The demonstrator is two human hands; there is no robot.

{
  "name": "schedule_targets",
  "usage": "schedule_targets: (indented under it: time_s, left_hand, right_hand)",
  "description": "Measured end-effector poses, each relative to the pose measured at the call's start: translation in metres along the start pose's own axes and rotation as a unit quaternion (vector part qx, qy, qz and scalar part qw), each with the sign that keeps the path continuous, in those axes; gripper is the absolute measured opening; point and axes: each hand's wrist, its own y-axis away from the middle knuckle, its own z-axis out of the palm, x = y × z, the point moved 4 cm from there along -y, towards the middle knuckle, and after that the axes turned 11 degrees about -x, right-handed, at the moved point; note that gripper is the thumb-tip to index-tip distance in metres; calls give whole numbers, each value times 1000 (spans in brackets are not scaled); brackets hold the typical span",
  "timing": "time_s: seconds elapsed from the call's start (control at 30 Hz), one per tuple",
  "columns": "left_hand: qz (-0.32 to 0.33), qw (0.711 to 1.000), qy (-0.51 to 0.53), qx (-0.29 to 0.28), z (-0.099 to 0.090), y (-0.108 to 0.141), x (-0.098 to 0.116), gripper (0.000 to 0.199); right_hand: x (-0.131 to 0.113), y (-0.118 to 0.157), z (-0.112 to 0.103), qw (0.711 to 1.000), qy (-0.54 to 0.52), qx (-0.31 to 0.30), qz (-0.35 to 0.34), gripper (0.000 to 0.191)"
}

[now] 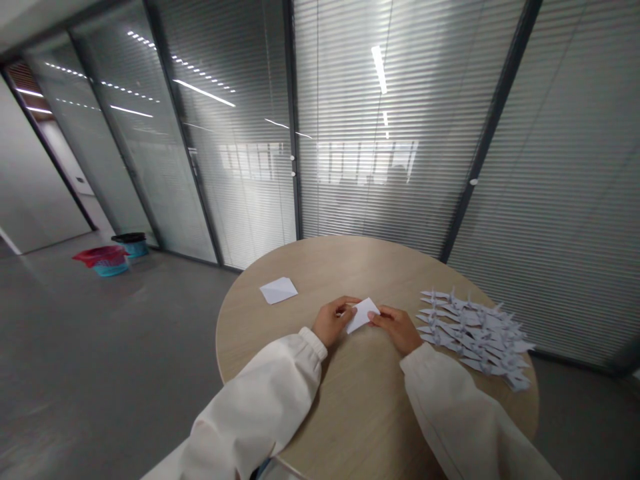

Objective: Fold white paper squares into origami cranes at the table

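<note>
As the left hand [331, 323] and right hand [395, 331] pinch a folded paper [363, 315] at the table [320, 280], apparently white paper cranes [473, 331] lie heaped nearby.

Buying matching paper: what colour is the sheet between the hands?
The folded paper is plain white, best seen in the head view.

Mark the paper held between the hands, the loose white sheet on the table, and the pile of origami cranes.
Held white paper [363, 315]: head view, its middle.
Loose white sheet [279, 290]: head view, its centre.
Origami crane pile [473, 337]: head view, pile's middle.
</note>
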Motion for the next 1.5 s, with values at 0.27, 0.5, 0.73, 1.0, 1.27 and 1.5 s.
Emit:
schedule_targets:
  time_s: [0.27,0.5,0.73,1.0,1.27,1.5]
  left_hand:
    - [15,992,-120,-21,4,1,4,39]
    - [29,990,-104,-88,14,3,6,64]
    - [25,994,10,-108,15,2,10,58]
    - [7,980,141,-137,16,-3,5,52]
    - [-88,962,258,-31,11,-5,-17,50]
    - [-90,949,301,-31,14,-8,-19,46]
  right_hand:
    - [-8,4,-3,997,70,39,3,31]
    - [-9,3,-4,997,60,43,25,31]
    - [-10,4,-3,997,41,54,34,30]
    - [-15,5,-6,997,42,59,3,32]
    - [-5,3,-5,997,31,64,13,31]
    - [1,4,-12,989,63,136,8,28]
